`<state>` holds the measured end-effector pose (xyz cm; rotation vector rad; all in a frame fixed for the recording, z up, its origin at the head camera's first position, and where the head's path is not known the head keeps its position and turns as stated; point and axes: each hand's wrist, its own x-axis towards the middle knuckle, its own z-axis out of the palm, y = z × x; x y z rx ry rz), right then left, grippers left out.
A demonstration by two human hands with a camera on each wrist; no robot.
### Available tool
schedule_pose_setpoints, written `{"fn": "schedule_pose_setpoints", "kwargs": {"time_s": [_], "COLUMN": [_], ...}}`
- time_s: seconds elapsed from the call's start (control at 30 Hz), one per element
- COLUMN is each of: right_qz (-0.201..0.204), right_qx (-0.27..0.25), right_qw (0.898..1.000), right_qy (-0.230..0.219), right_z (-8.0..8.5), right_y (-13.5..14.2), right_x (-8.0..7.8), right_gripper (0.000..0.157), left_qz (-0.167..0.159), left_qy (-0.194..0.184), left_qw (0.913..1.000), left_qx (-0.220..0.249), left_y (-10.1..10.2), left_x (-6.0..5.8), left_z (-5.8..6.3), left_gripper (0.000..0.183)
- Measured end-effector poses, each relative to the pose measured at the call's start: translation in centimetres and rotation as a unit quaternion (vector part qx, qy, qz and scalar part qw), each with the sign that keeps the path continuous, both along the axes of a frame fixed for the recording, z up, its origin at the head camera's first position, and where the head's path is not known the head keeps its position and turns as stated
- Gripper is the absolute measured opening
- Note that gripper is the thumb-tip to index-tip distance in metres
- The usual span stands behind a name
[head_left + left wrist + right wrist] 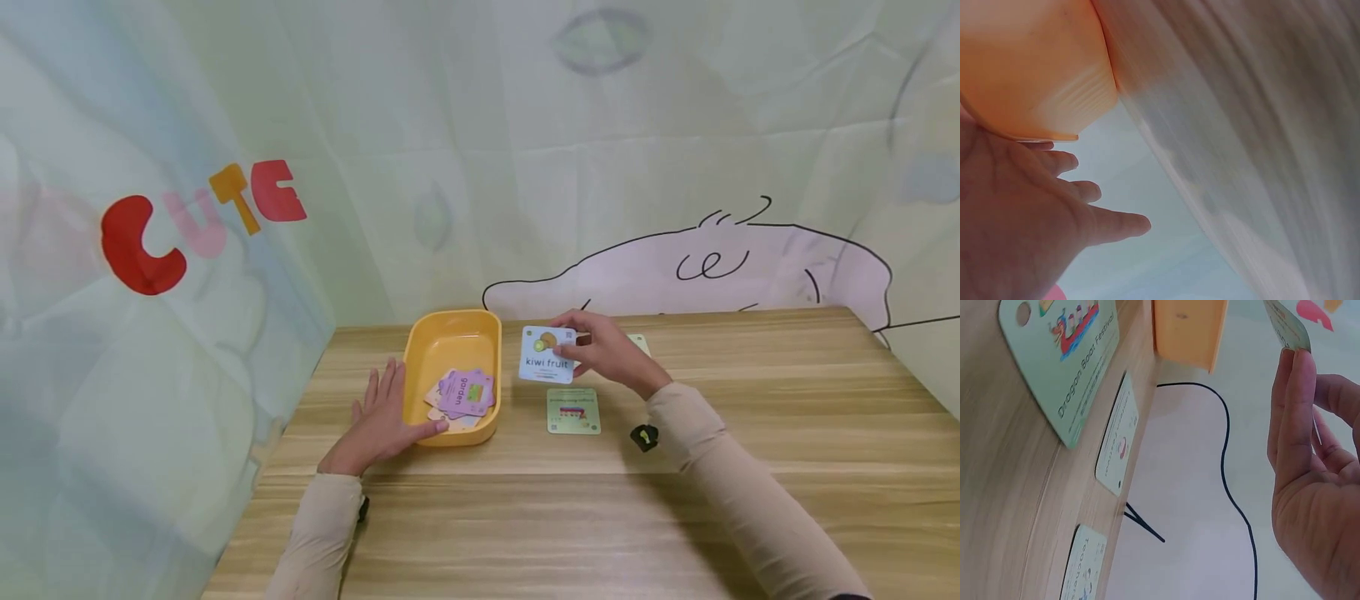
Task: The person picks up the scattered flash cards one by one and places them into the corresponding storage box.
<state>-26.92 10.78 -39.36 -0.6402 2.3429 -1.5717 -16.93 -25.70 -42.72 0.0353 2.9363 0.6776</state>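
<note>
My right hand (606, 352) pinches a pale blue "kiwi fruit" card (537, 364) above the table, just right of a yellow bin (452, 343). The card's raised edge also shows in the right wrist view. My left hand (377, 422) lies against the bin's left side with fingers extended, its thumb across the near rim. Several cards lie loosely in the bin, a purple "garden" card (467, 393) on top. A green "Dragon Boat Festival" card (573, 412) lies flat on the table below the held card. Another pale green card (640, 342) is mostly hidden behind my right hand.
In the right wrist view, a second festival card (1119, 434) and a card reading "Teachers" (1084, 565) lie near the table's back edge. A printed cloth (420, 150) hangs behind and left of the wooden table (540, 525). Small black devices sit at both cuffs.
</note>
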Motion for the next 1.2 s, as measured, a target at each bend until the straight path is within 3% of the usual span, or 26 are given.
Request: {"fn": "schedule_pose_setpoints", "kwargs": {"time_s": [1.2], "right_qz": [0.044], "right_qx": [-0.029], "right_qw": [0.999], "right_qy": [-0.003], "right_z": [-0.3], "right_y": [-6.8], "right_x": [-0.2], "right_gripper": [0.036], "left_qz": [0.001], "left_qy": [-0.002], "left_qw": [1.0000], "left_qx": [0.002], "left_y": [-0.1], "left_x": [-0.1], "left_z": [-0.2], "left_gripper": [0.130]}}
